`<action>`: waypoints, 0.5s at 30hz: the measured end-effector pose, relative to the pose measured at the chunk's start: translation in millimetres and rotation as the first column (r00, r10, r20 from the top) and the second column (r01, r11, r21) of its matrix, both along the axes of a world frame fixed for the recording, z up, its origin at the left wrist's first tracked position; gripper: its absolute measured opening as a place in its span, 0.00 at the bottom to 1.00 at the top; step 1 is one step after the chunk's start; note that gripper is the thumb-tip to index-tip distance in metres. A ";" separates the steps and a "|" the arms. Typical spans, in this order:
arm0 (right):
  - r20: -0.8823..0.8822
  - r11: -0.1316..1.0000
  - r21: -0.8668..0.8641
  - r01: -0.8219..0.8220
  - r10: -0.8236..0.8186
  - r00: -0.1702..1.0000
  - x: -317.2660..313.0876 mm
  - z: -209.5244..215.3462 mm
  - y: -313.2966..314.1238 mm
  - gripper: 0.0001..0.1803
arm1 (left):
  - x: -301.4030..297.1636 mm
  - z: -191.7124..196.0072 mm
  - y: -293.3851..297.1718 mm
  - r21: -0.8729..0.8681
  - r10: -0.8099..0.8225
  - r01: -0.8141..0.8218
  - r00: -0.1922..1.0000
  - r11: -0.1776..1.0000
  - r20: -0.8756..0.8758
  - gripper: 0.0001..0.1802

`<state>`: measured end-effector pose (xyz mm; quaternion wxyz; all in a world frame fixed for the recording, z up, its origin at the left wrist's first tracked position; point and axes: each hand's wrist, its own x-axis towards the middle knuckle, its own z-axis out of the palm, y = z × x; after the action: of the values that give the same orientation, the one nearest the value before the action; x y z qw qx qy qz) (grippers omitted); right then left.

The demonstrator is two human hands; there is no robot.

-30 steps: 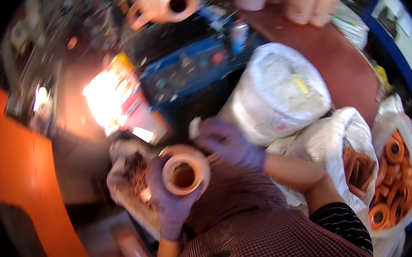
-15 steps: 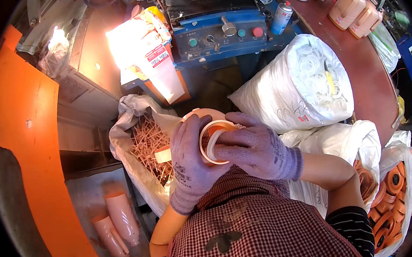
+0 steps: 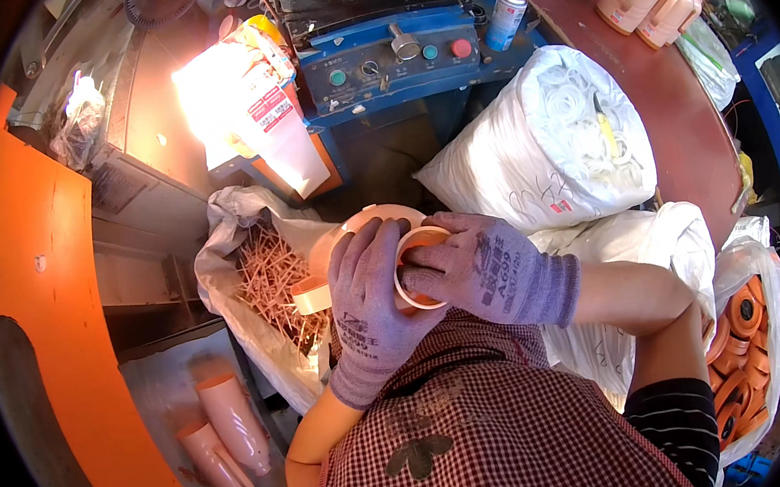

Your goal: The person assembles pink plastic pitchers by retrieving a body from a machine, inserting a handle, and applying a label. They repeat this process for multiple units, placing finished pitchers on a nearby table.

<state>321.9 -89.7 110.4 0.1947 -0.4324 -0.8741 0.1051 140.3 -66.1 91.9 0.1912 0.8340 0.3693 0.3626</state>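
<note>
While both gloved hands [image 3: 372, 301] [image 3: 486, 267] close their fingers on the peach jug [image 3: 380, 235], its body (mostly covered) stays hidden.

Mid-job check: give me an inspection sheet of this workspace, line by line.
Surface: brown curved table, partly covered.
Job's things: orange plastic part with round opening, held over the lap.
Clutter: open sack of thin orange sticks; white sack of white rings; bag of orange rings; spray can.
Grippers: left hand and right hand, gloved, both gripping the part.
Cables: nothing seen.
Surroundings: blue control box with buttons; orange panel.
</note>
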 end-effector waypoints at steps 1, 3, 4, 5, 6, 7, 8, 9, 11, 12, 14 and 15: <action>-0.024 0.990 -0.135 0.042 -0.045 0.999 -1.5 -2.5 1.3 0.12 | -0.4 -0.7 -0.3 -0.029 -0.016 0.016 1.000 0.999 -0.003 0.46; -0.040 0.955 -0.294 0.042 -0.056 0.998 -0.9 -2.0 2.9 0.11 | -0.2 -0.7 -1.0 0.037 0.000 0.000 1.000 0.999 0.002 0.46; -0.034 0.947 -0.321 0.004 -0.015 0.999 1.3 1.5 3.3 0.11 | 0.3 -0.2 -1.4 0.069 0.008 -0.008 1.000 0.998 0.008 0.46; -0.027 0.936 -0.349 -0.034 0.026 0.999 4.0 6.1 3.9 0.11 | 0.7 0.7 -1.8 0.066 0.001 -0.002 1.000 0.998 0.014 0.46; -0.023 0.924 -0.377 -0.071 0.067 0.997 8.1 12.7 4.6 0.11 | 1.1 2.0 -1.9 0.063 -0.007 0.005 1.000 0.998 0.018 0.46; -0.020 0.908 -0.405 -0.106 0.107 0.994 12.1 20.0 5.4 0.10 | 1.1 3.8 -2.1 0.037 -0.009 0.009 1.000 0.999 0.004 0.46; -0.043 0.916 -0.366 -0.163 0.159 0.986 16.6 27.2 6.3 0.10 | 1.0 5.6 -2.3 0.071 -0.015 0.012 0.999 0.997 0.043 0.46; -0.259 0.818 -0.546 -0.181 0.041 0.965 20.1 33.9 7.3 0.11 | 0.8 7.3 -2.6 0.082 -0.015 0.010 0.998 0.997 0.063 0.46; -0.587 0.666 -0.666 -0.335 -0.192 0.786 22.1 43.2 10.8 0.14 | 1.2 9.6 -2.8 0.063 -0.022 0.018 0.998 0.998 0.059 0.47; -0.570 0.626 -0.711 -0.321 -0.245 0.784 19.8 46.7 12.7 0.16 | 2.1 9.9 -3.5 0.031 -0.026 0.025 0.999 0.999 0.038 0.47; -0.448 0.598 -0.759 -0.260 -0.189 0.874 11.0 53.4 18.9 0.21 | 0.2 10.0 -3.9 0.024 -0.036 0.036 0.999 0.999 0.016 0.48; -0.512 0.598 -0.749 -0.286 -0.247 0.823 6.1 56.4 20.5 0.21 | -3.9 10.4 -3.8 0.050 -0.036 0.035 0.999 0.998 0.016 0.48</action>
<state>327.9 -69.2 166.9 0.2292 -0.4106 -0.6369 0.6110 136.3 -69.9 102.4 0.1799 0.8419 0.3435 0.3754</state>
